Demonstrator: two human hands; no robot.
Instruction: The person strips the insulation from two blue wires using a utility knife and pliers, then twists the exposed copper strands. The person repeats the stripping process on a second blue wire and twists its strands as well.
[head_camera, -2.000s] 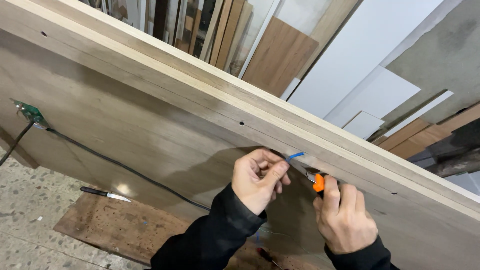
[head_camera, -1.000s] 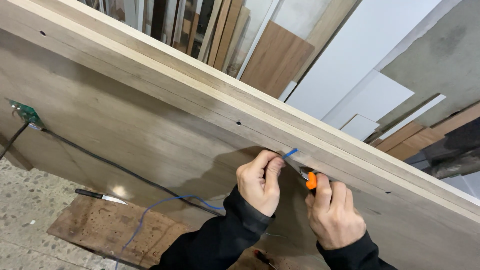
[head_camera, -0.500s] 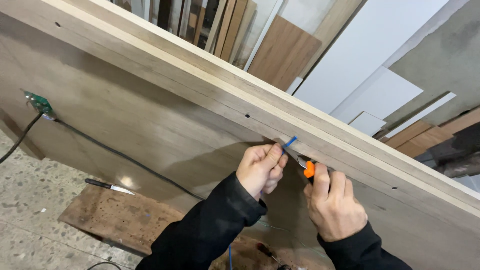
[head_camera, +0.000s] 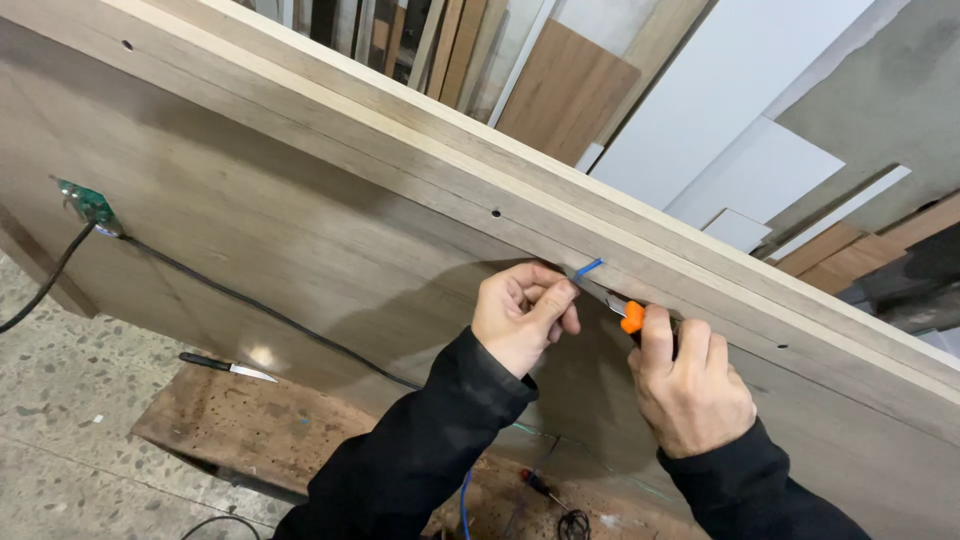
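Two hands work at the upper edge of a leaning wooden panel (head_camera: 300, 230). The left hand (head_camera: 520, 315) pinches a thin blue wire (head_camera: 588, 268) between thumb and forefinger. The right hand (head_camera: 690, 385) is closed around an orange-tipped cutter (head_camera: 630, 315), its blade just beside the wire. A black cable (head_camera: 250, 305) crosses the panel face.

Matt wooden panel (head_camera: 300, 230), speckled stone floor (head_camera: 60, 400)

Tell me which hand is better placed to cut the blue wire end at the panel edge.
The right hand, probably. It already grips the orange-handled utility knife, whose blade points at the blue wire. The left hand pinches that wire against the wooden panel, so it is occupied steadying it.
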